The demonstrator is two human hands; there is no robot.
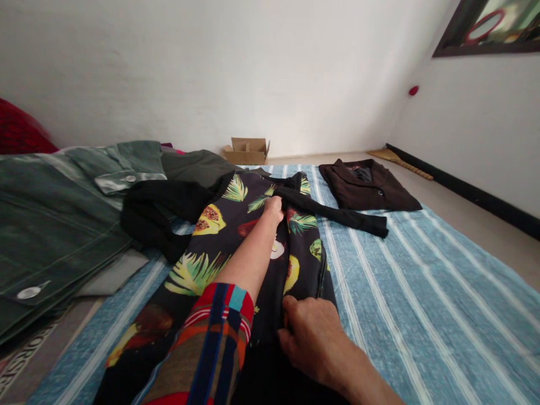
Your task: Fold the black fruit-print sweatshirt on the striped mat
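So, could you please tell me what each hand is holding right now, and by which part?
The left hand grips a black fruit-print fabric garment near its top; the right hand seems to pinch its lower front edge.

Two hands [274,208] [310,337], one fruit-print garment [196,273]

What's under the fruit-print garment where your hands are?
Blue striped bedding shows on both sides of the fruit-print garment. Directly beneath it, under the left hand and right hand, nothing can be seen: the fabric covers it.
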